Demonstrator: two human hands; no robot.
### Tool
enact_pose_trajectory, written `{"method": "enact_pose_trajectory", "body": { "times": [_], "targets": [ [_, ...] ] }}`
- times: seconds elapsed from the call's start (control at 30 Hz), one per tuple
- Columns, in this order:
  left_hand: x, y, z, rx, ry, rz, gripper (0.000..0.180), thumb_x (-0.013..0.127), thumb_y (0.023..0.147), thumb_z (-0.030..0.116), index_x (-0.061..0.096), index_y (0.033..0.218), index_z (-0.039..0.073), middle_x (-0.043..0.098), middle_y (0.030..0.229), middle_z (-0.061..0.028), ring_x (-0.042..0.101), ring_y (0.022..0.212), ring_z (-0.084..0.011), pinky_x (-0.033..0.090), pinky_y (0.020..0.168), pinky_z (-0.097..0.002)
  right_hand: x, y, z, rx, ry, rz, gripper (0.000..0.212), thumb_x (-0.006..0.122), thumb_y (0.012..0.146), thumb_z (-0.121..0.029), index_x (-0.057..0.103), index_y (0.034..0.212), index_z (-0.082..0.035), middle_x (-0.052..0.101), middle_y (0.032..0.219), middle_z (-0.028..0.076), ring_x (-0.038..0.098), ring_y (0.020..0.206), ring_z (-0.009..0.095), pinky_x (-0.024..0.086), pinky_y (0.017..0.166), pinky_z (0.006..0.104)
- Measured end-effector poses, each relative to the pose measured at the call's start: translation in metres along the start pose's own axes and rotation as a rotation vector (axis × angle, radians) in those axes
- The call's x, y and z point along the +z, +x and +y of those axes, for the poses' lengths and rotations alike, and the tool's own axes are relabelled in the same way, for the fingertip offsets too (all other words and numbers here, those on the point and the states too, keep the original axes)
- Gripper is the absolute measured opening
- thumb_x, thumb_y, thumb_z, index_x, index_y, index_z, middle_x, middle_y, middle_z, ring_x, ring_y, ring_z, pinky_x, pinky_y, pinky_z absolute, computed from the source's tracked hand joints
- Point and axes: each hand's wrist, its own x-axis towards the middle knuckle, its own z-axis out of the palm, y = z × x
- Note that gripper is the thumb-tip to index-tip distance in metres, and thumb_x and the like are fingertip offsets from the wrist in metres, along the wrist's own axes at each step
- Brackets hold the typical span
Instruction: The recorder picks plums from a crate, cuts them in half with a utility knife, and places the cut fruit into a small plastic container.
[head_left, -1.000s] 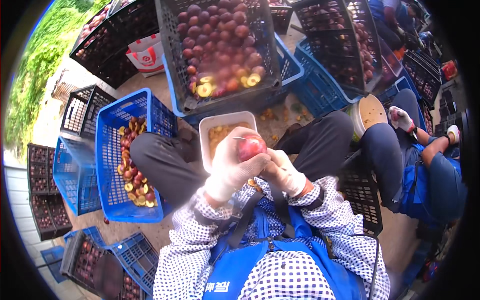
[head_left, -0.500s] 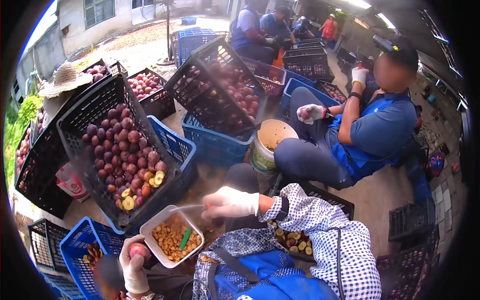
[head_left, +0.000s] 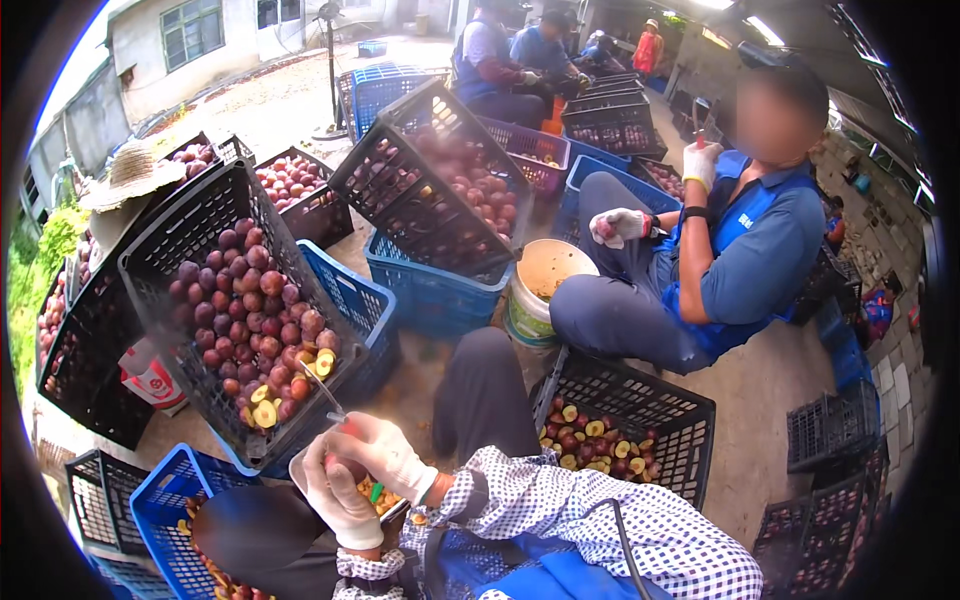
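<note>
In front of me my two gloved hands meet at the lower middle. My left hand (head_left: 338, 508) is closed around a plum (head_left: 347, 466), mostly hidden by the fingers. Against it, my right hand (head_left: 385, 452) grips a small knife (head_left: 322, 388), its thin blade pointing up and to the left. Beneath the hands, largely covered, is a white tub of pits with a green strip (head_left: 376, 492) in it. Just beyond, a tilted black crate (head_left: 335, 372) holds whole plums (head_left: 245, 305) and a few yellow cut halves (head_left: 264, 413) at its near corner.
A black crate (head_left: 700, 425) of halved plums (head_left: 600, 445) stands right of my knee. At the left is a blue crate (head_left: 150, 500) with cut pieces. Across from me sits a co-worker (head_left: 770, 225) with knife and plum, beside a white bucket (head_left: 545, 262). Stacked crates rise behind.
My right hand has swung left and down with the knife to my left hand. My left hand has lifted rightward with the plum, over the tub. The co-worker's raised hand has lowered slightly.
</note>
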Motion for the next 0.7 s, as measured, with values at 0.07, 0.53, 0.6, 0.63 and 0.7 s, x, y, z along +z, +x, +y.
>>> {"method": "enact_pose_trajectory", "body": {
  "times": [0.07, 0.53, 0.6, 0.63, 0.7],
  "targets": [
    [0.014, 0.000, 0.014, 0.146, 0.155, 0.056, 0.068, 0.045, 0.102, 0.060, 0.058, 0.127, -0.003, 0.066, 0.107, -0.0133, 0.062, 0.100, -0.0209, 0.050, 0.088, -0.0346, 0.001, 0.003, 0.000, 0.167, 0.226, 0.034, 0.026, 0.069, 0.083, -0.015, 0.068, 0.109, -0.012, 0.060, 0.083, 0.007, 0.064, 0.076, 0.025, 0.052, 0.065, 0.0360],
    [0.027, 0.016, 0.026, -0.618, -0.686, 0.173, 0.031, 0.053, 0.101, 0.036, 0.059, 0.108, 0.006, 0.062, 0.087, -0.0051, 0.060, 0.073, -0.0155, 0.052, 0.064, -0.0285, 0.001, 0.034, -0.017, -0.461, -0.166, 0.291, 0.018, 0.076, 0.082, -0.015, 0.061, 0.078, -0.006, 0.061, 0.069, 0.010, 0.061, 0.060, 0.021, 0.050, 0.059, 0.0350],
    [0.019, 0.025, 0.044, -1.066, -1.125, 0.125, 0.029, 0.060, 0.099, 0.031, 0.055, 0.115, 0.007, 0.059, 0.085, -0.0059, 0.060, 0.069, -0.0239, 0.052, 0.060, -0.0281, -0.004, 0.029, -0.017, 0.051, 0.189, 0.228, 0.022, 0.073, 0.090, -0.021, 0.062, 0.081, -0.004, 0.062, 0.068, 0.003, 0.053, 0.055, 0.009, 0.046, 0.050, 0.0301],
    [0.016, 0.015, 0.026, -0.905, -1.174, 0.109, 0.027, 0.057, 0.101, 0.032, 0.057, 0.111, 0.007, 0.061, 0.089, -0.0067, 0.062, 0.071, -0.0217, 0.053, 0.060, -0.0270, 0.003, 0.022, -0.019, 0.156, 0.275, 0.174, 0.024, 0.072, 0.092, -0.023, 0.063, 0.082, -0.004, 0.062, 0.068, 0.001, 0.051, 0.056, 0.006, 0.044, 0.047, 0.0284],
    [0.017, 0.002, 0.004, -0.723, -1.066, 0.197, 0.029, 0.054, 0.102, 0.035, 0.060, 0.107, 0.007, 0.065, 0.094, -0.0074, 0.064, 0.075, -0.0189, 0.055, 0.062, -0.0263, 0.013, 0.005, 0.000, 0.097, 0.247, 0.135, 0.027, 0.074, 0.092, -0.028, 0.066, 0.088, -0.003, 0.062, 0.069, 0.001, 0.053, 0.053, 0.008, 0.042, 0.044, 0.0273]
  ]
}}
